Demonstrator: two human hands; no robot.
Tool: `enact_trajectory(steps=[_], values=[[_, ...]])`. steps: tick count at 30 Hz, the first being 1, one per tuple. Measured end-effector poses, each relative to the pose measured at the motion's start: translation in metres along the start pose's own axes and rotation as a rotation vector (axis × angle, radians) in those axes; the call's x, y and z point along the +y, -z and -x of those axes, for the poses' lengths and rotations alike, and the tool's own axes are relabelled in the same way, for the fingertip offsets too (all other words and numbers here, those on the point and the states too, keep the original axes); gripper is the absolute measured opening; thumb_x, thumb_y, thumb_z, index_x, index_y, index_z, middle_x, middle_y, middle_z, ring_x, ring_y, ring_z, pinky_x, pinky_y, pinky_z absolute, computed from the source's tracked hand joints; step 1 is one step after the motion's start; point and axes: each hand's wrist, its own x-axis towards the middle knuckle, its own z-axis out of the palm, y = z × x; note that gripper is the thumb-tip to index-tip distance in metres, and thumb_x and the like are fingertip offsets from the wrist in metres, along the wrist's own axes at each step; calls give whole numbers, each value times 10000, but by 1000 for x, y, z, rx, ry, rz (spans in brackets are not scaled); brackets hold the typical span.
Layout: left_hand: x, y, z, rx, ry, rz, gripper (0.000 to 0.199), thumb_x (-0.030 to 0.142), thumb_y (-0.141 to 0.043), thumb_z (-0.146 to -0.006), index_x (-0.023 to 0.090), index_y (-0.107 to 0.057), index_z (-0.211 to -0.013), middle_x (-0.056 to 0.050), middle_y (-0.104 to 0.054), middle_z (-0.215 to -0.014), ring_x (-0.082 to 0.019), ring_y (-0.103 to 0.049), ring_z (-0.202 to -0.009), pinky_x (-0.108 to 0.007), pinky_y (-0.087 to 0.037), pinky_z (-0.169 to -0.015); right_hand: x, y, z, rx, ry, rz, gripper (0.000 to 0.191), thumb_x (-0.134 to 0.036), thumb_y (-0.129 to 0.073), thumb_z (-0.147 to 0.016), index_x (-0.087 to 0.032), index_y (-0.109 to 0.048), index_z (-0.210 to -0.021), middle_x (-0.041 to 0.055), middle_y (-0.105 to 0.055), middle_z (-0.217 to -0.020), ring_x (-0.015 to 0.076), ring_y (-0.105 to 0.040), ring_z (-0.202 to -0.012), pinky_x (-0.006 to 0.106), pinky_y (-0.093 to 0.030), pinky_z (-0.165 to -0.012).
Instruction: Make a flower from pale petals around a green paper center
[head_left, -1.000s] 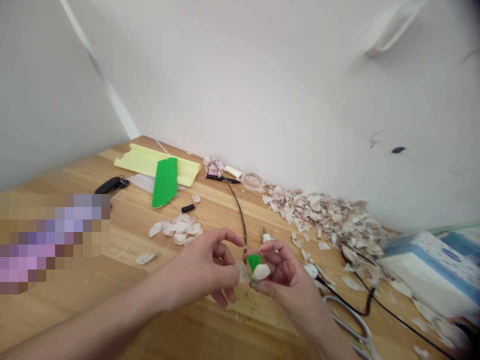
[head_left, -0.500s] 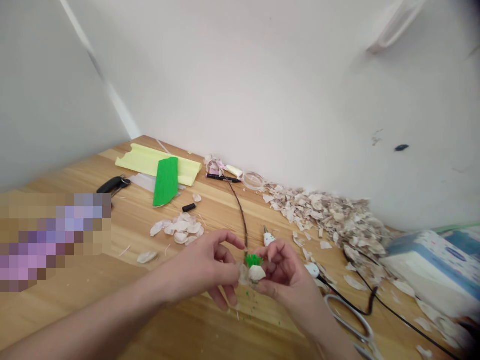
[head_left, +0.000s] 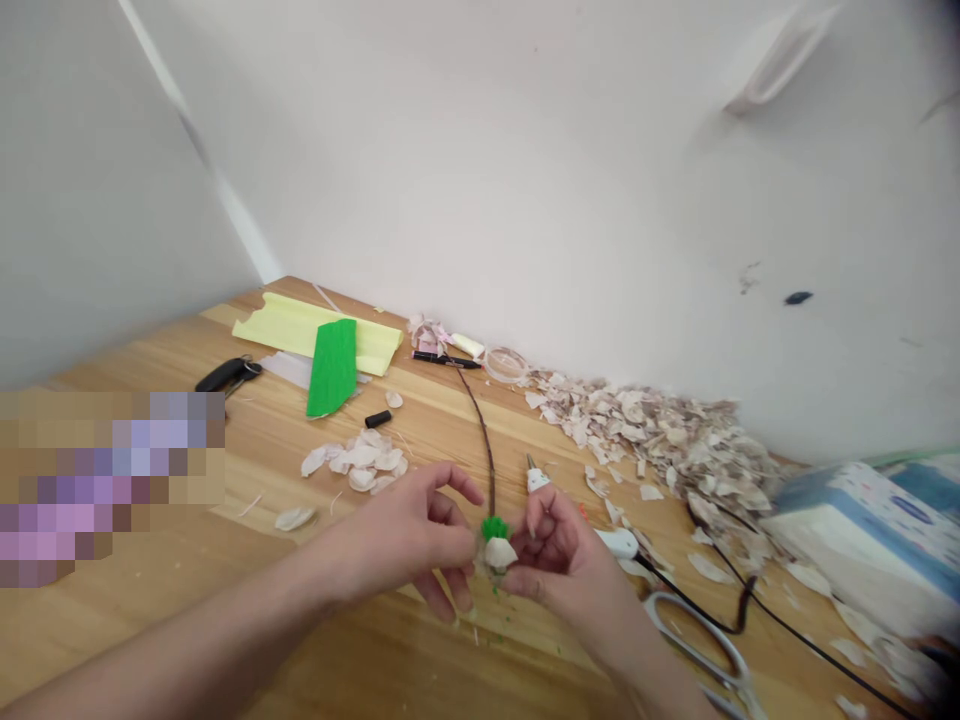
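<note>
Between my hands is a small flower piece [head_left: 497, 548] with a green fringed centre and pale petals, at the lower end of a thin brown twig [head_left: 484, 430]. My left hand [head_left: 431, 540] is at its left side, thumb and fingertips close to the petals; the contact is partly hidden. From the right, my right hand [head_left: 551, 550] has curled fingers and its thumb at the lower edge of the piece. Loose pale petals [head_left: 364, 460] lie in a small pile left of my hands. Just behind my right hand is a white glue gun [head_left: 538, 480], partly covered.
A large heap of dry petals [head_left: 652, 425] runs along the wall. Scissors [head_left: 701, 640], a black cable [head_left: 690, 600] and a tissue pack [head_left: 870, 540] are at right. Green paper [head_left: 332, 368], yellow paper [head_left: 300, 325], keys [head_left: 229, 373] and a black cap [head_left: 378, 419] lie left.
The flower piece has shifted slightly left and turned, its green centre looking narrower. My right hand has moved a little left and down. More of the glue gun's body shows.
</note>
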Motion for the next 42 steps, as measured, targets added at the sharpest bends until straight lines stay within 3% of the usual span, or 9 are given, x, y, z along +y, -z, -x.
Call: enact_trajectory(steps=[6, 19, 35, 42], values=[[-3, 1, -2, -13, 5, 41, 259, 115, -539, -635, 195, -442, -861, 79, -576, -559, -112, -606, -431, -226, -498, -417, 0, -2, -1, 50, -5, -1, 440, -71, -805, -535, -212, -430, -717, -117, -594, -668, 45, -581, -607, 140, -417, -535], [-2, 1, -4, -11, 23, 99, 243, 154, -563, -625, 192, -446, -834, 74, -581, -525, -122, -620, -447, -178, -447, -385, -2, -3, 2, 23, -7, 64, 442, -116, -795, -598, -227, -403, -766, -103, -612, -707, 70, -608, -670, 179, -430, -603], [-3, 0, -3, -5, 17, 106, 232, 149, -552, -652, 194, -434, -846, 70, -578, -549, -114, -610, -453, -196, -460, -418, -1, -3, 3, 42, 10, 135, 402, -167, -782, -614, -225, -402, -731, -99, -565, -666, 81, -568, -640, 195, -391, -586], [0, -5, 2, 87, -66, -114, 207, 206, -575, -679, 201, -461, -852, 57, -531, -674, -138, -629, -544, -235, -483, -462, -1, -5, 1, 80, 1, 156, 438, -203, -800, -581, -224, -381, -707, -98, -540, -631, 82, -526, -594, 192, -362, -542]])
